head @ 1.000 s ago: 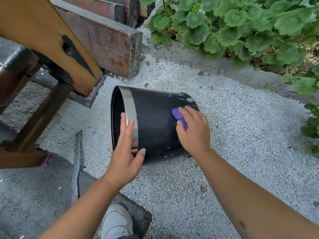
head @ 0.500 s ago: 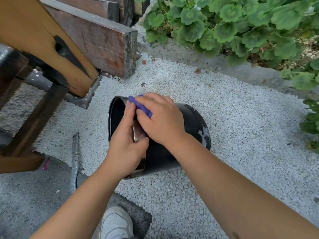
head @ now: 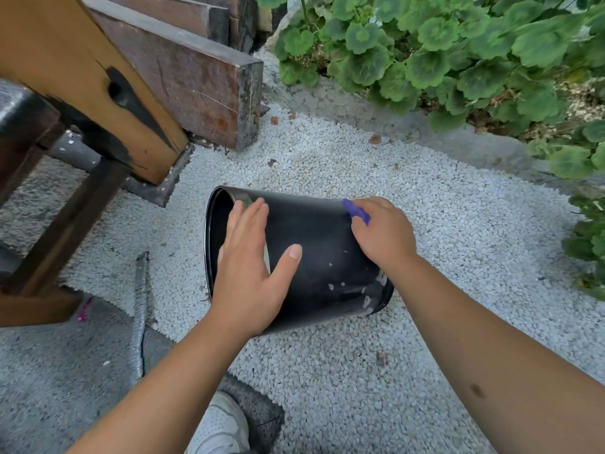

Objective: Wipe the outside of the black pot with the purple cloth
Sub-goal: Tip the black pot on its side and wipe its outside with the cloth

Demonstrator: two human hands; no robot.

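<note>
The black pot lies on its side on white gravel, its mouth with a silver band facing left. My left hand rests flat on the pot near the rim, fingers straight and thumb spread. My right hand holds the purple cloth bunched under its fingers and presses it against the pot's upper side near the base. Only a small fold of the cloth shows. White specks and scuffs mark the pot near its bottom edge.
A slanted wooden beam and a dark wood plank stand at the upper left. Green leafy plants line the top right. A ribbed metal rod lies on the grey paving at left. My white shoe shows below.
My right hand slid the cloth from the rim back toward the pot's base. My left hand shifted from gripping the rim to lying flat on the side.
</note>
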